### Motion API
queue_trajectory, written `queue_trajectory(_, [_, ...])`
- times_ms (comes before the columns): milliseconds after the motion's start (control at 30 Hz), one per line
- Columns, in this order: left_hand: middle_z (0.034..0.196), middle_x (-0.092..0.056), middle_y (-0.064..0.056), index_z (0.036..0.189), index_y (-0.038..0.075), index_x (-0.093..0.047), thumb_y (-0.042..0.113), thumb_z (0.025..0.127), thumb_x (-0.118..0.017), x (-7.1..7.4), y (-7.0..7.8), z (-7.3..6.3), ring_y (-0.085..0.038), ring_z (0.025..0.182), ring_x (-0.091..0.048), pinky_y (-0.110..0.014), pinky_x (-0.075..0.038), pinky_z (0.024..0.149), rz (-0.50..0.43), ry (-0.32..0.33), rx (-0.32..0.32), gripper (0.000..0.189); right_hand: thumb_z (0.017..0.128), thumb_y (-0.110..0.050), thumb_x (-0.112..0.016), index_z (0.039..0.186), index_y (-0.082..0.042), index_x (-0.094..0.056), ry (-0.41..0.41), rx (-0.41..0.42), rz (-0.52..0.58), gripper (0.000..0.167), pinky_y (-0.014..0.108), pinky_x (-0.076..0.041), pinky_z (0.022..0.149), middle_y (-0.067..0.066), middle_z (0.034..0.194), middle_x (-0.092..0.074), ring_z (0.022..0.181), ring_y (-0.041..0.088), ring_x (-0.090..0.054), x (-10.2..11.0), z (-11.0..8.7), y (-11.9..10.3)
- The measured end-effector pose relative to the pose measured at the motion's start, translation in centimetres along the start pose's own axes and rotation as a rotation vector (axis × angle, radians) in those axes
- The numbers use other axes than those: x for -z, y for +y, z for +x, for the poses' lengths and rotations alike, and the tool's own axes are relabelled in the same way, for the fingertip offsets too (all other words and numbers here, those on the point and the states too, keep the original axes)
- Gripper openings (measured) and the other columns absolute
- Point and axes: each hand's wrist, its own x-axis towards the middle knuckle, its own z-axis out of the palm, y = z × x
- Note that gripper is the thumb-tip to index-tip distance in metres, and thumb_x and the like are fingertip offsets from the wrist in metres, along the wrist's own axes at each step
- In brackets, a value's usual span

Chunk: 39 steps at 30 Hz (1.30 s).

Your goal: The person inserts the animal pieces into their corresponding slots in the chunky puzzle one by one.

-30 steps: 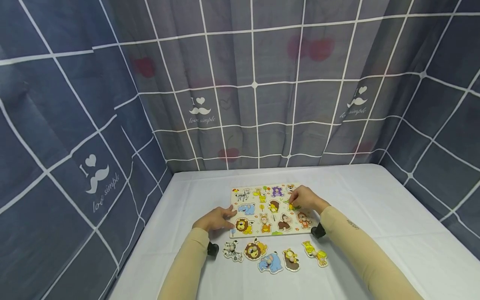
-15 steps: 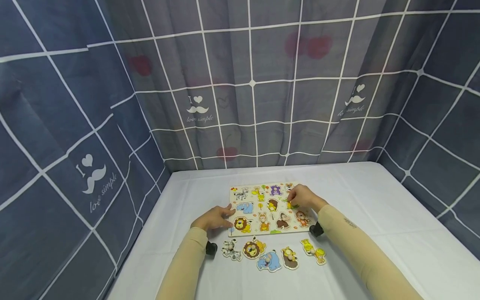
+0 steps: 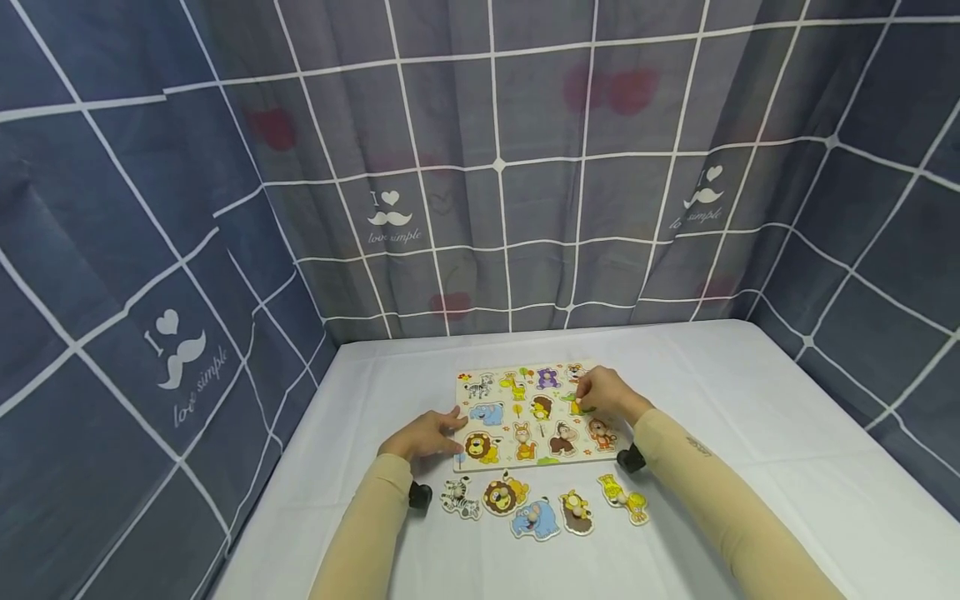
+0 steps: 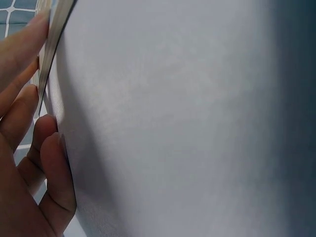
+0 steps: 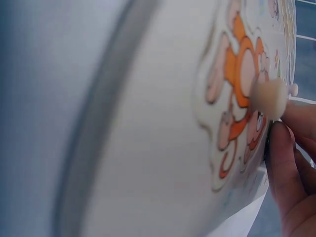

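Note:
A wooden animal puzzle board lies on the white-covered table. At its left edge is my left hand, thumb and fingers spread and fairly straight; the left wrist view shows the fingertips touching the board's side. My right hand reaches over the right part of the board. Its thumb and finger pinch a green and yellow puzzle piece at the middle row; the hand hides most of that piece. Close to the right hand sits the orange monkey piece, its round knob sticking up.
In front of the board lie loose knobbed pieces: a zebra, a lion, an elephant, a hedgehog and a giraffe. Dark checked curtains enclose the table's back and sides.
The head view has shifted slightly, so everything sits a little further left. Both hands keep nearly the same places on the board, and the loose pieces have not moved.

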Motion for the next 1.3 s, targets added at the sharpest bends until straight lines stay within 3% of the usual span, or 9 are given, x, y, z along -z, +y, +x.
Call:
queue_trajectory(333, [0.162, -0.032, -0.001, 0.139, 0.018, -0.059, 0.02, 0.081, -0.081, 0.0, 0.1, -0.1, -0.036, 0.153, -0.022, -0.058, -0.017, 0.124, 0.012, -0.003, -0.005, 0.062, 0.077, -0.003, -0.079, 0.079, -0.004, -0.073, 0.05, 0.001, -0.057, 0.006, 0.03, -0.053, 0.069, 0.006, 0.082, -0.071, 0.073, 0.016, -0.059, 0.1, -1.0, 0.5])
queue_trajectory(1300, [0.163, -0.031, 0.001, 0.14, 0.02, -0.059, 0.022, 0.081, -0.081, -0.1, -0.2, 0.4, -0.036, 0.154, -0.019, -0.059, -0.014, 0.124, 0.023, -0.009, 0.001, 0.063, 0.08, -0.006, -0.078, 0.078, -0.006, -0.073, 0.007, 0.02, -0.034, 0.005, 0.024, -0.049, 0.056, 0.003, 0.073, -0.068, 0.062, 0.012, -0.057, -0.2, -2.9, 0.2])
